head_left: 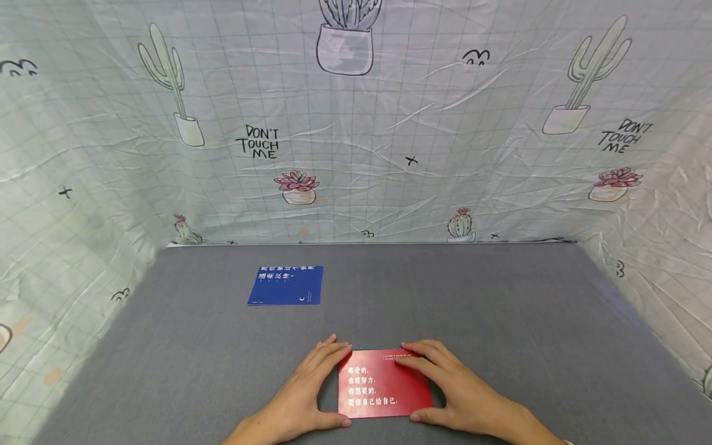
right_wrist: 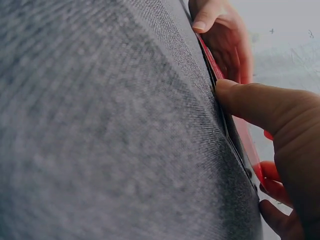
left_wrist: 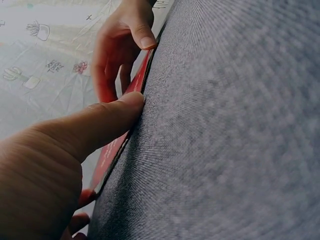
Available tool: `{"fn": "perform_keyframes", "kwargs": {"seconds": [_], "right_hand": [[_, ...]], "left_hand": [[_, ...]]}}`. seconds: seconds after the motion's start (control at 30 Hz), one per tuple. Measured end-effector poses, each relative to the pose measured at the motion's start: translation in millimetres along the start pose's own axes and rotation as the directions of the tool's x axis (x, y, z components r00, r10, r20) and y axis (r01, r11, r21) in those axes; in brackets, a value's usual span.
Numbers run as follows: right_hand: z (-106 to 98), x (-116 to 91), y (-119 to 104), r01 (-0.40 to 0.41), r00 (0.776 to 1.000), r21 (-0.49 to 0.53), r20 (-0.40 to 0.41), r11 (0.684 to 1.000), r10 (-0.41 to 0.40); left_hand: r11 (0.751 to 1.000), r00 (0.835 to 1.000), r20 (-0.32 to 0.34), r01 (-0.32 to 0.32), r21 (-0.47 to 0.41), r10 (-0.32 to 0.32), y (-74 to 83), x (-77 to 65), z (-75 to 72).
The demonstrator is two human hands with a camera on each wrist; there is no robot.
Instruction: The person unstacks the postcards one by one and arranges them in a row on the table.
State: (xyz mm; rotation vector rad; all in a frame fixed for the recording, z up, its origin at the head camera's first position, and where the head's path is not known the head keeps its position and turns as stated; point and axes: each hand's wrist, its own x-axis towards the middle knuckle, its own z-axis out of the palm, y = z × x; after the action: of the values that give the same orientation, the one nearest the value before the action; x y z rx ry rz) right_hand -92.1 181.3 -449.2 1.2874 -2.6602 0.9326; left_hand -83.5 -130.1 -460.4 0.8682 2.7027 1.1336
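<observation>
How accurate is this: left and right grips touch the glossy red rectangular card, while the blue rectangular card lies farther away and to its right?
Wrong side: the head view shows the blue rectangular card left of the glossy red rectangular card. It is farther away, and the left grip and right grip touch the red one.

- Pale, wrinkled fabric drape [head_left: 356,123] with grid lines and printed potted cacti [head_left: 169,71], behind and along both sides
- Flat bench [head_left: 473,303] in grey woven cloth
</observation>
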Motion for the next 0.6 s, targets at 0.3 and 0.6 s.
{"fn": "perform_keyframes", "kwargs": {"seconds": [0.3, 0.6], "right_hand": [[-5, 3, -1, -0.032, 0.999, 0.030, 0.006, 0.999, 0.032], [-10, 9, 3, -0.011, 1.000, 0.026, -0.020, 1.000, 0.012]], "left_hand": [[0.999, 0.999, 0.017, 0.046, -0.026, -0.046, 5.6, 1.0, -3.6], [0.999, 0.995, -0.101, -0.019, 0.030, 0.022, 8.0, 7.8, -11.4]]}}
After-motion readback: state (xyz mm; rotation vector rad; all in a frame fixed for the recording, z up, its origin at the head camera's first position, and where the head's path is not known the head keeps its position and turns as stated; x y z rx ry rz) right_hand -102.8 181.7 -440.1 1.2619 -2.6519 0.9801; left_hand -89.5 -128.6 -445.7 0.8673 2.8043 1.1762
